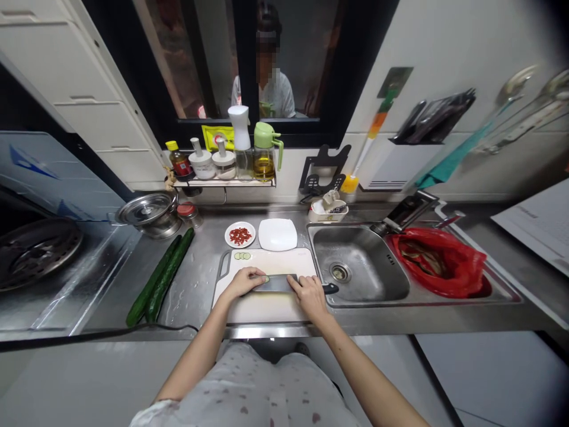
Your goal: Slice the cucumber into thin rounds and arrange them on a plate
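My right hand (307,293) is closed round a kitchen knife (276,284), its blade held level above the white cutting board (267,311) and its black handle poking out to the right. The right index finger rests along the blade. At the blade's left end, my left hand (243,282) has its fingers together on a small pale green piece that looks like a cucumber slice (267,279). Several cucumber slices (242,256) lie in a row at the board's upper left. Beyond the board are a square white plate (278,235) and a small dish (228,236) of chopped red pieces.
Two whole cucumbers (169,279) lie left of the board, near a lidded steel pot (153,216) and a red-lidded jar (189,214). To the right is a sink (360,279) with a red plastic bag (462,270) beside it. Seasoning bottles stand on a rack (226,184).
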`<state>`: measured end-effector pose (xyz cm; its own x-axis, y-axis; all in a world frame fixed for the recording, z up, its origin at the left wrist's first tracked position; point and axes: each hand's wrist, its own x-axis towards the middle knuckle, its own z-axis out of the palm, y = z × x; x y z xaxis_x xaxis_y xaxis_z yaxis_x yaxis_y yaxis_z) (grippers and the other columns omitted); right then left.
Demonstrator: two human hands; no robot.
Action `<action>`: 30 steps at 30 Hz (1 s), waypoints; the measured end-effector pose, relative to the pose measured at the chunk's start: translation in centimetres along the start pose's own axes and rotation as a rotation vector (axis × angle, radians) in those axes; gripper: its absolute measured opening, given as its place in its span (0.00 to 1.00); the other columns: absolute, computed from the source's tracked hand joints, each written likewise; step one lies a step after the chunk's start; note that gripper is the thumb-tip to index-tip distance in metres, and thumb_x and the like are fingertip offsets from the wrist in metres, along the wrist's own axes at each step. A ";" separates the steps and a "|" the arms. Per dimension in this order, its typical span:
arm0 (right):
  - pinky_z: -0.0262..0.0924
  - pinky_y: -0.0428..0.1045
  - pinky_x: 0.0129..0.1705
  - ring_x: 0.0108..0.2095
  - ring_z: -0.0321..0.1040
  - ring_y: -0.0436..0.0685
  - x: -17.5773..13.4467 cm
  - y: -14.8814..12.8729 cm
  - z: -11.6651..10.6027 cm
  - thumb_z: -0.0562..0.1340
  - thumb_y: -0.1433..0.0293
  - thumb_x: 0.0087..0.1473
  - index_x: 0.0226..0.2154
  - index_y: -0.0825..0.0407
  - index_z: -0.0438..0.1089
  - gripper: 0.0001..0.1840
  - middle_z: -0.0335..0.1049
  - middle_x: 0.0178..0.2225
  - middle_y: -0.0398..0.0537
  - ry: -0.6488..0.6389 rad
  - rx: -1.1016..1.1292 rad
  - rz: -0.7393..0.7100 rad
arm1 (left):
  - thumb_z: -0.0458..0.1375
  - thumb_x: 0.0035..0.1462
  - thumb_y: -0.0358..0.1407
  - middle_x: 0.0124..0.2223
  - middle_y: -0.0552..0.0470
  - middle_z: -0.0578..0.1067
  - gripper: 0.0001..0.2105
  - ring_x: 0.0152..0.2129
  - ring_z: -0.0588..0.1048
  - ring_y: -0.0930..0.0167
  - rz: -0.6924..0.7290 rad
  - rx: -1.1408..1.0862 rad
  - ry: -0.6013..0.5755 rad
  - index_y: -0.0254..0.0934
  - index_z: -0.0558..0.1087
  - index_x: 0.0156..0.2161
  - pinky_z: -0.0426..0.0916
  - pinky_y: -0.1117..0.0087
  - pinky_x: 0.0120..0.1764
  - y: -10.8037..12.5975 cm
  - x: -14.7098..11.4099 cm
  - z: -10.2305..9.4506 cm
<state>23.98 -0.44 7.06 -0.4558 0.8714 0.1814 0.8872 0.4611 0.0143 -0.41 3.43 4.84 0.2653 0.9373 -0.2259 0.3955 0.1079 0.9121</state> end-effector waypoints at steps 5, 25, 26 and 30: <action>0.43 0.51 0.41 0.33 0.57 0.54 -0.3 0.3 0.5 0.55 0.74 0.55 0.50 0.46 0.68 0.20 0.67 0.30 0.48 -0.007 -0.012 -0.007 | 0.60 0.47 0.43 0.37 0.49 0.78 0.14 0.34 0.74 0.70 0.079 0.104 0.024 0.36 0.77 0.35 0.66 0.72 0.40 0.4 -0.1 0.5; 0.43 0.48 0.39 0.33 0.60 0.53 -1.5 2.8 2.1 0.56 0.71 0.55 0.49 0.46 0.69 0.19 0.67 0.29 0.46 -0.066 0.008 0.110 | 0.58 0.49 0.30 0.27 0.54 0.73 0.09 0.25 0.70 0.75 -0.179 0.116 0.570 0.36 0.73 0.37 0.62 0.75 0.32 -4.3 5.5 -0.4; 0.43 0.48 0.39 0.33 0.60 0.53 -1.6 2.9 2.2 0.56 0.71 0.55 0.49 0.46 0.69 0.19 0.67 0.29 0.46 -0.068 0.008 0.113 | 0.58 0.49 0.29 0.27 0.54 0.73 0.09 0.26 0.70 0.74 -0.198 0.150 0.576 0.36 0.73 0.38 0.61 0.75 0.32 -4.3 5.8 -0.6; 0.44 0.48 0.39 0.33 0.61 0.53 -1.8 2.9 2.4 0.57 0.72 0.54 0.49 0.46 0.69 0.19 0.67 0.29 0.46 -0.079 0.016 0.126 | 0.57 0.49 0.28 0.29 0.54 0.74 0.10 0.29 0.71 0.72 -0.274 0.280 0.580 0.38 0.72 0.39 0.60 0.74 0.33 -4.3 7.0 -1.0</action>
<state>27.23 -0.22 4.42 -0.3456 0.9327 0.1029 0.9368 0.3493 -0.0198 -1.12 9.82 -0.32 -0.3580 0.9224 -0.1452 0.6131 0.3495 0.7085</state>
